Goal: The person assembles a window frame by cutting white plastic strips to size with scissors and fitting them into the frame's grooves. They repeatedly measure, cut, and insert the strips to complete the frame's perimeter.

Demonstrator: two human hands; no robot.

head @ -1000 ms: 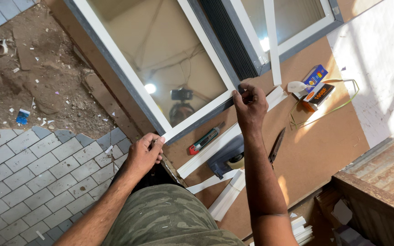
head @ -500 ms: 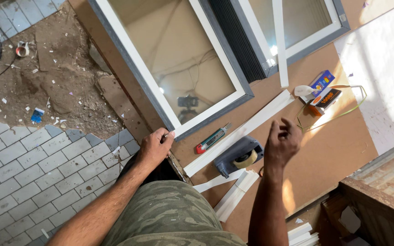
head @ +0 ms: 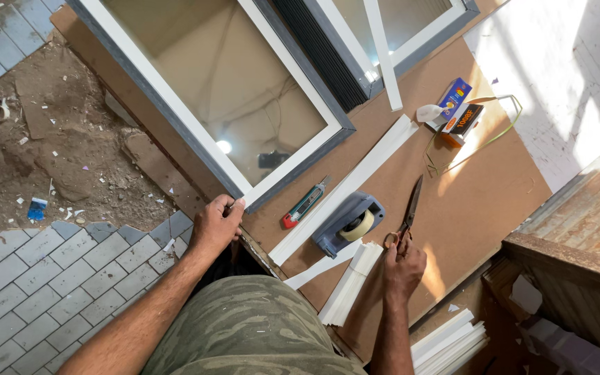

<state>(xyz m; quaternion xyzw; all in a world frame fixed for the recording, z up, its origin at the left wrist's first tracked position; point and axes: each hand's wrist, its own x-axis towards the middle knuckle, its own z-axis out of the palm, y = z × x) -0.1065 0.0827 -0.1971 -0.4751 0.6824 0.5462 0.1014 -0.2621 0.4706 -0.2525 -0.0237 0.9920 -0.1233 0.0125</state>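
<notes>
Two hands in view, left hand (head: 217,223) clamped on frame (head: 244,198) corner, right hand (head: 403,265) closed on scissors (head: 408,214) handles, blades pointed away from it, tape dispenser (head: 347,223) just left, white strips (head: 350,283) beside the wrist.

Scissors and window frame under my hands

The dark, closed scissors (head: 410,210) lay on the brown board, blades pointing away; the grey-and-white window frame (head: 282,180) lay flat, its corner toward me.
</notes>
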